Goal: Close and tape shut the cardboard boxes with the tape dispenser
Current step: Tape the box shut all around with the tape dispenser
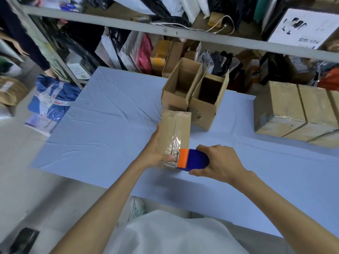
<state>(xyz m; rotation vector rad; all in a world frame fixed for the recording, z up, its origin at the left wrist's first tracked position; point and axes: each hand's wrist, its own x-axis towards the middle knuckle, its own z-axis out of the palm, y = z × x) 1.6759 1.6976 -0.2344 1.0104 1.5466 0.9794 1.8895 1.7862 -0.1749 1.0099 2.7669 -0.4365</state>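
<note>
Taping: the dispenser (194,160), blue with an orange head, sits at the near end of the box (180,125), its toothed edge right on the top seam.
Right hand (218,162): wrapped round the dispenser's blue body, fingers over the top, thumb tucked underneath.
Left hand (156,151): clasping the box's left side, thumb laid across the near top edge, its tip just beside the orange head.
Box: closed, flaps meeting down the middle; it lies on the table (110,116) near the front edge, its long side running away from the person.
Tape (175,143): a clear, shiny strip over the near part of the seam, and more film gleams at the far end.
Open boxes (181,85): two of them, upright, side by side and touching, just beyond the box, flaps standing up.
Sealed boxes (280,110): a row off to the right, well apart, glossy with tape.
Table: covered in wrinkled pale blue cloth.
Shelf (183,33): behind the table, crammed with bags and cartons.
</note>
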